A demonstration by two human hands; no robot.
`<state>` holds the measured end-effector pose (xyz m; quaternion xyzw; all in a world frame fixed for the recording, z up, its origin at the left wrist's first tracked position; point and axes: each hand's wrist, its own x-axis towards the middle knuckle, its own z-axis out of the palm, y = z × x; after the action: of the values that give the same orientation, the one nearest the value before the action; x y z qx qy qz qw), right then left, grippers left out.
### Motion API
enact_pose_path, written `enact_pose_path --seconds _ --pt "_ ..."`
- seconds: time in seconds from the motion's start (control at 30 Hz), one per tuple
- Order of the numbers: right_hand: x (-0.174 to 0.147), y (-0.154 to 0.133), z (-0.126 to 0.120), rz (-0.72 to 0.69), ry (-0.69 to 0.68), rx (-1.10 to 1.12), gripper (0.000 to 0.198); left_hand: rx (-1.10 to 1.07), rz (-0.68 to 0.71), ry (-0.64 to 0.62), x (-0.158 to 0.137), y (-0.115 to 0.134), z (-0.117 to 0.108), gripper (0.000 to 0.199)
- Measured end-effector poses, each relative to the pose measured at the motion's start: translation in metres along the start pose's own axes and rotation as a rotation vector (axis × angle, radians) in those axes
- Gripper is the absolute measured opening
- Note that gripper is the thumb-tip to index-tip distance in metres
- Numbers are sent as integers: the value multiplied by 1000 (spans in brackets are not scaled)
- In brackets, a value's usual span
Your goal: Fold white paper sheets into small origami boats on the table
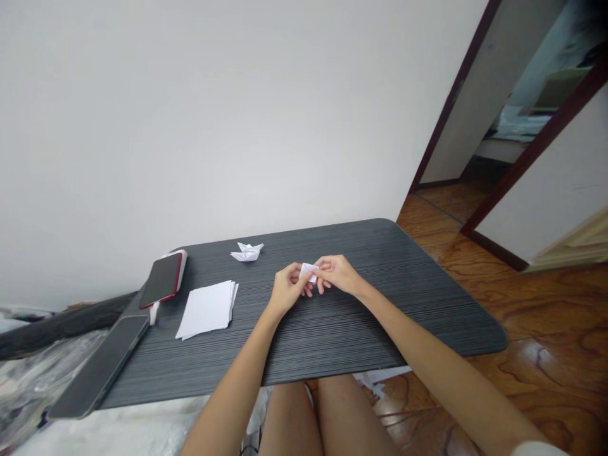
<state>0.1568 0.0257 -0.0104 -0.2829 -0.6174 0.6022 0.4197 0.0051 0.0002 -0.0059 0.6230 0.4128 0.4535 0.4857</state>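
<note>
A small folded piece of white paper is held just above the dark table between both hands. My left hand pinches its left side, with thumb and fingers closed on it. From the right, my right hand grips the other side, the thumb lying over the paper's face. Fingers hide part of the folds. Farther back and to the left stands a folded paper boat, apart from both hands. A stack of white square paper sheets lies left of my left hand.
The dark wood-grain table has rounded corners and touches the wall. On its left side are a tablet with a red edge, propped up, and a dark phone-like slab. A doorway opens at the right above a wooden floor.
</note>
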Motion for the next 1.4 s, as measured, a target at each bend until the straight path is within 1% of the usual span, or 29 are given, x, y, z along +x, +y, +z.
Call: enact_pose_path --seconds 0.1,0.27,0.4,0.5,0.57,0.63,0.7,0.83,0.97,1.07,1.2,1.3,1.4 --pt "0 0 2 -7 -2 -6 29 -15 -10 11 0 1 0 28" --pt "-2 -4 5 -22 22 63 30 -139 -4 43 0 4 0 31" --pt "-3 -5 5 -46 28 163 20 -222 -15 51 1 5 0 25" --pt "-3 -6 4 -59 38 231 12 -321 -15 8 0 7 -1 24" --pt "-3 -8 3 -66 59 255 10 -394 -15 -32 0 8 -1 27" --pt "-3 -9 2 -76 75 261 9 -429 -13 -42 -1 9 -2 30" --pt "-2 -10 1 -80 77 255 8 -425 -8 -19 0 8 -2 29" --pt "0 -7 0 -81 72 231 6 -414 10 35 1 6 -1 19" --pt "1 -5 1 -121 75 213 4 -452 26 62 1 5 0 16" --pt "1 -5 1 -137 63 183 3 -472 28 45 1 5 -1 15" --pt "-2 -9 1 -141 31 140 3 -464 28 -33 0 6 -1 14" --pt "-3 -9 1 -134 11 126 4 -416 5 -23 1 5 -1 18" --pt "-4 -8 1 -127 -21 160 5 -365 -16 2 1 4 -1 20"
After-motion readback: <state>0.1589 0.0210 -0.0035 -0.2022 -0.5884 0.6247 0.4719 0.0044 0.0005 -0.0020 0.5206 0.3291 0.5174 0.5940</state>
